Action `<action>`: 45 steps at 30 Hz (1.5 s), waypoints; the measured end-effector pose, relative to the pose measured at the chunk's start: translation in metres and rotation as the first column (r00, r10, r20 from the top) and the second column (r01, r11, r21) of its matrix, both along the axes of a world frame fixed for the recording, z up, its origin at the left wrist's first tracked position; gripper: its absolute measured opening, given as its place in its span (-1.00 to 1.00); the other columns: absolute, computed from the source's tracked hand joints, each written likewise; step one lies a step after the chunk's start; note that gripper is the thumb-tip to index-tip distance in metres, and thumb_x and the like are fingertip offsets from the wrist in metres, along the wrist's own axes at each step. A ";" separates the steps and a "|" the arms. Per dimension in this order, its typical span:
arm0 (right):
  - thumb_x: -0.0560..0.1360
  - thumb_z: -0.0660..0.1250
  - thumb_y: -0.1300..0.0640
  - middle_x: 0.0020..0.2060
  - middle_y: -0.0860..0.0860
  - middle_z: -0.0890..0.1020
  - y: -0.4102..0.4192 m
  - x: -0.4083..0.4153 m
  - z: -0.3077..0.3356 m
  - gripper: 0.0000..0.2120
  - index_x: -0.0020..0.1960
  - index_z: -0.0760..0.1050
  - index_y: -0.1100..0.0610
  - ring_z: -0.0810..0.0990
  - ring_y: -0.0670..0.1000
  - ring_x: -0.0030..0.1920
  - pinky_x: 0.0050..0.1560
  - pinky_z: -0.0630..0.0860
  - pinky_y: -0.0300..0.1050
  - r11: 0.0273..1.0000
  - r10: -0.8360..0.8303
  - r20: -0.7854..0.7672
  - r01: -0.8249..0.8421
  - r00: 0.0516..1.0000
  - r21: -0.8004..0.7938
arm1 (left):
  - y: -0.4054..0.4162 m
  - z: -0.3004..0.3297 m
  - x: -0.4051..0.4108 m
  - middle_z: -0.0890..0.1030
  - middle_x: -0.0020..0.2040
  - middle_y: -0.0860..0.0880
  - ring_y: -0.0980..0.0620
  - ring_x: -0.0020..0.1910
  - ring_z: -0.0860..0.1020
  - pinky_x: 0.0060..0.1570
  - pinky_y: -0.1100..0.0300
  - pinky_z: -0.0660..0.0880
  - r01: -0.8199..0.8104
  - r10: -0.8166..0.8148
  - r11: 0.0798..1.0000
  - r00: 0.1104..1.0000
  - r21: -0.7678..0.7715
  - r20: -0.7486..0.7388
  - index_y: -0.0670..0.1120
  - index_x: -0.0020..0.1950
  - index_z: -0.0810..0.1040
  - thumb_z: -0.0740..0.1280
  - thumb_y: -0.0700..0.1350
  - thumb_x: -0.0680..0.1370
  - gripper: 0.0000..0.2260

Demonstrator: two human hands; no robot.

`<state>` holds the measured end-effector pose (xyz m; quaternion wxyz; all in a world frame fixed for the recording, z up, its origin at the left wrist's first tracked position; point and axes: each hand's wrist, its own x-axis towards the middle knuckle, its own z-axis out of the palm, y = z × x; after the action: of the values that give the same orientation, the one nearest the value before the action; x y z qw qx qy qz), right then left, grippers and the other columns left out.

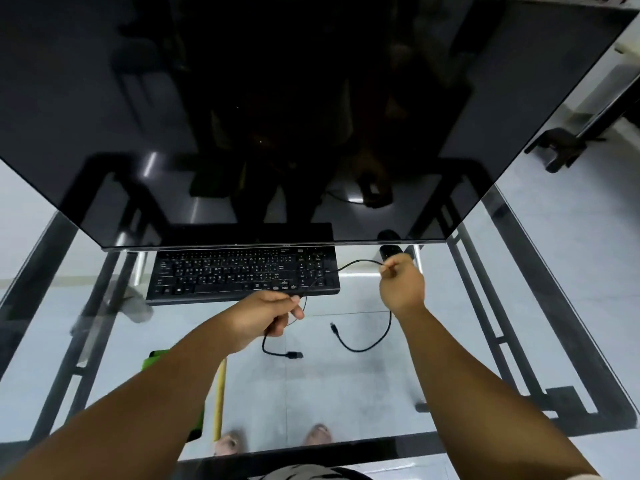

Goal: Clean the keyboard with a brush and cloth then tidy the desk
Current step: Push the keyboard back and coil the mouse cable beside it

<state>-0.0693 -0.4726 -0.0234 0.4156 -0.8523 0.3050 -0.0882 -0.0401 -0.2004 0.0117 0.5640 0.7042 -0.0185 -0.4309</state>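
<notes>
A black keyboard (242, 275) lies on the glass desk (346, 375), partly under the lower edge of a large dark monitor (277, 116). A thin black cable (360, 346) is stretched between both hands in front of the keyboard. My left hand (266, 315) grips it near one end, whose plug (294, 355) hangs below. My right hand (401, 284) pinches it further along, at the keyboard's right end, with the other plug (333, 327) dangling. A brush with a yellow handle (219, 400) and green head (157, 358) lies on the desk beside my left forearm. A grey cloth (136, 304) lies left of the keyboard.
A small black object (389, 251) stands under the monitor's right corner, just behind my right hand. The desk's black metal frame (512, 341) shows through the glass. My feet (273, 441) show on the tiled floor below.
</notes>
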 end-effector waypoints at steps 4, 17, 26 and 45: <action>0.44 0.22 0.35 -0.22 -0.03 0.61 -0.010 -0.002 0.000 -0.77 -0.17 0.42 0.02 0.59 0.04 -0.19 -0.31 0.38 -0.34 0.996 -0.085 -0.067 0.082 0.994 -0.046 | 0.029 0.012 0.010 0.39 -0.42 -0.08 -0.01 -0.40 0.29 -0.22 0.14 0.28 -0.011 0.011 0.998 1.000 -0.064 -0.011 -0.22 -0.01 0.62 0.18 -0.15 0.65 -0.75; 0.43 0.47 0.14 0.20 -0.23 0.49 0.065 0.011 0.026 -0.52 0.31 0.48 -0.11 0.37 -0.15 0.24 0.27 0.29 -0.27 0.888 0.458 0.053 -0.459 0.887 0.015 | 0.027 0.051 0.022 0.49 -0.36 -0.03 0.09 -0.48 0.27 -0.44 0.24 0.13 0.080 -0.074 0.994 0.993 -0.070 0.090 -0.14 0.16 0.59 0.11 -0.16 0.68 -0.73; 0.54 0.37 0.11 -0.12 -0.03 0.70 0.083 0.024 0.032 -0.90 -0.08 0.66 -0.01 0.64 0.01 -0.07 -0.01 0.54 -0.18 0.904 0.384 0.102 -0.396 0.918 0.160 | 0.038 0.066 0.030 0.60 -0.32 -0.16 -0.02 -0.37 0.50 -0.33 0.20 0.42 -0.041 -0.006 0.941 0.991 -0.336 -0.137 -0.18 -0.06 0.59 0.18 -0.08 0.62 -0.75; 0.56 0.34 -0.02 -0.41 -0.11 0.48 0.085 0.006 0.109 -0.82 0.08 0.68 -0.05 0.35 -0.07 -0.31 -0.09 0.40 -0.22 0.536 0.844 -0.241 -0.741 0.480 0.403 | 0.027 0.052 0.044 0.67 0.07 -0.10 -0.10 0.10 0.63 -0.10 0.26 0.55 -0.864 0.908 0.324 0.399 -0.384 -0.131 -0.16 0.09 0.42 0.10 -0.18 0.67 -0.87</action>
<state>-0.0631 -0.3871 0.0852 0.4360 -0.8349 -0.0395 0.3336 0.0034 -0.1734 0.0637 0.8330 0.4922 0.2525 -0.0005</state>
